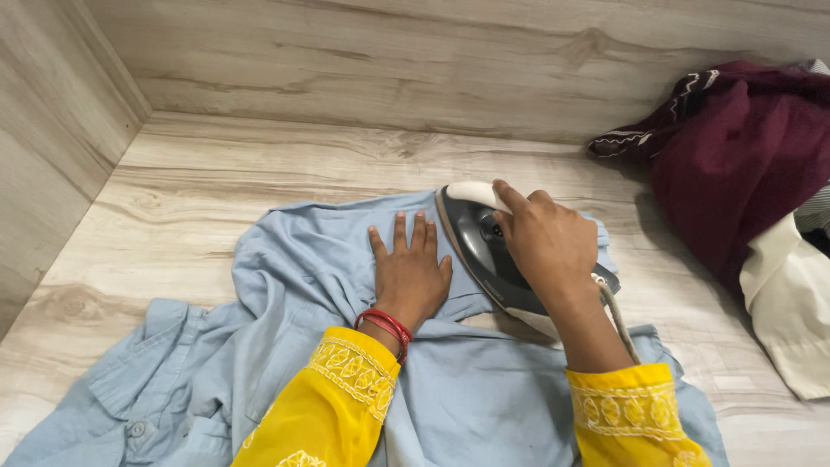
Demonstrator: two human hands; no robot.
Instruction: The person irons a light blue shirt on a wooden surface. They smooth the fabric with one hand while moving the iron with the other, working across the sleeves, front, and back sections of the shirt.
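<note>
On the pale wood-grain counter (216, 182), a light blue cotton shirt (484, 398) lies spread out and rumpled, its collar and a buttoned cuff bunched toward the near left corner. Over the middle of the shirt, the left hand (411, 272) rests palm down, fingers straight and slightly spread, pressing the cloth flat without gripping anything. A red thread bracelet (386, 327) circles that wrist, just above the yellow embroidered sleeve (333, 406).

Just beside it, to the right, the right hand (545, 242) is closed around the handle of a dark grey electric iron with a cream handle (480, 238). The index finger stretches forward along the top of the handle, toward the iron's nose. The iron sits on the shirt, its pointed end aimed away from the person and its left edge just beside the left hand's fingertips. A pale braided cord (618, 316) runs back from the iron's heel along the right forearm, toward the second yellow sleeve.

Well apart, at the far right of the counter against the wood-panel wall (389, 60), a heap of clothes lies: a maroon garment with white stitched trim (743, 156) on top, and a cream fabric piece (791, 303) hanging below it.
</note>
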